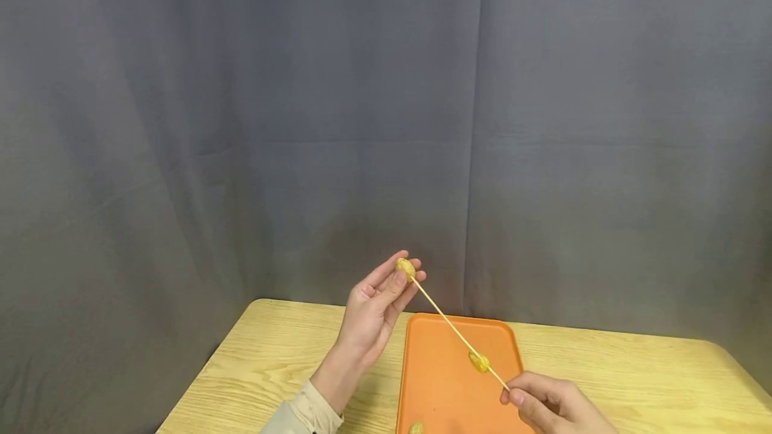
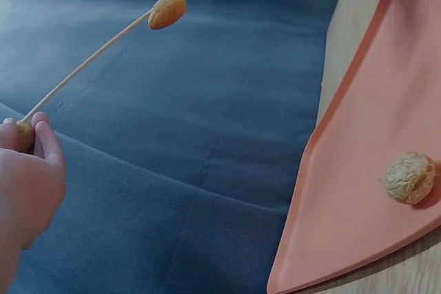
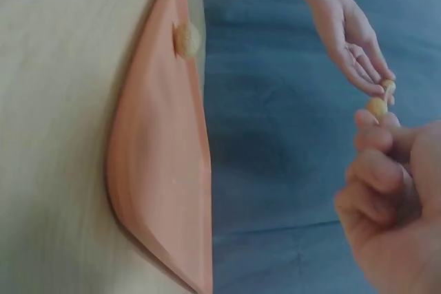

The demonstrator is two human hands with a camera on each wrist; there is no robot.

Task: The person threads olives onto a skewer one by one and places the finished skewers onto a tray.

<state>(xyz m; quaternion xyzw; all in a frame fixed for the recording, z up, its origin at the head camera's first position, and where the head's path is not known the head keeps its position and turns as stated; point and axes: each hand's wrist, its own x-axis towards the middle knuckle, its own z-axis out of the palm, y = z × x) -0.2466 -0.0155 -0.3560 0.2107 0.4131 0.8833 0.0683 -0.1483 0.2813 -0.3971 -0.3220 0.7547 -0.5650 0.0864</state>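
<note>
A thin wooden skewer (image 1: 446,319) slants above the tray between my two hands. My left hand (image 1: 369,317) pinches a yellow-brown, wrinkled fried ball (image 1: 405,266) between thumb and fingers at the skewer's upper end. Down near the other end, my right hand (image 1: 556,402) grips the stick between thumb and fingertips. A second fried ball (image 2: 167,12) is threaded on the skewer, a short way from the right fingertips. In the left wrist view, the left fingers partly hide the first ball.
Below the hands an orange tray (image 1: 446,380) lies on the light wood table (image 1: 633,374). One loose fried ball (image 2: 410,178) rests in the tray near its near end. A grey curtain (image 1: 362,119) hangs behind the table and along its left side.
</note>
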